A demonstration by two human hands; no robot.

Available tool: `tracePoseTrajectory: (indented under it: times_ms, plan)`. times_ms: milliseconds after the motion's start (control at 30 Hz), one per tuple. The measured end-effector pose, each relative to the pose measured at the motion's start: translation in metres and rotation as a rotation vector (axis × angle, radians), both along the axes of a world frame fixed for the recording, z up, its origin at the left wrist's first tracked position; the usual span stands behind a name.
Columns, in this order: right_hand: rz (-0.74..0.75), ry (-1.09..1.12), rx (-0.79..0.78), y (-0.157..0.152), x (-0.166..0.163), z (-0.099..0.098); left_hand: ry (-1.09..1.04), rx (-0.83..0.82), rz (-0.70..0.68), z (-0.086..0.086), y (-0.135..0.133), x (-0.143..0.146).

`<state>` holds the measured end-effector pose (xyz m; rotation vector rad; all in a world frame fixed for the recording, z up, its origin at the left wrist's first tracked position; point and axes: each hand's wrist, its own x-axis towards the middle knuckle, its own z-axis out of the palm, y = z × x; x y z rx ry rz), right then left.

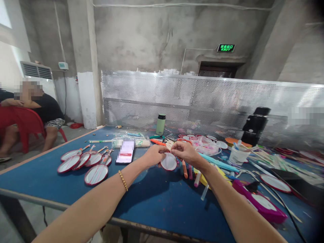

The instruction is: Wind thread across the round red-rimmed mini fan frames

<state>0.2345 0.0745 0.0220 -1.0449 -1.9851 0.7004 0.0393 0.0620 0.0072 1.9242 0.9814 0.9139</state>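
My left hand [155,155] is closed on the left edge of a small round fan [169,162] with a white face and a dark red rim. My right hand [185,152] pinches at the fan's upper right, where pale stick ends show between the two hands. The fingertips hide exactly what the right hand grips there. Just behind the hands lies an orange tool handle [157,142]. To the left, a phone [126,152] with a lit screen rests on the blue table [141,199]. Several similar round fans [96,174] with sticks lie further left, partly overlapping.
A green bottle [160,124] stands at the back before a perforated metal panel [141,94]. Markers [197,179], a white cup [238,154], a purple power strip [263,202] with a black cable, and loose sticks crowd the right. A person [50,108] sits beyond the left edge.
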Motion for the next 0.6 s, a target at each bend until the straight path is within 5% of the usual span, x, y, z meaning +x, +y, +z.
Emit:
tracePoseTrajectory:
  times_ms: [600]
  plan:
    - [0.031,0.057,0.114,0.0064,0.0010,-0.0046,-0.082,-0.095,0.023,0.0072,-0.0057,-0.0002]
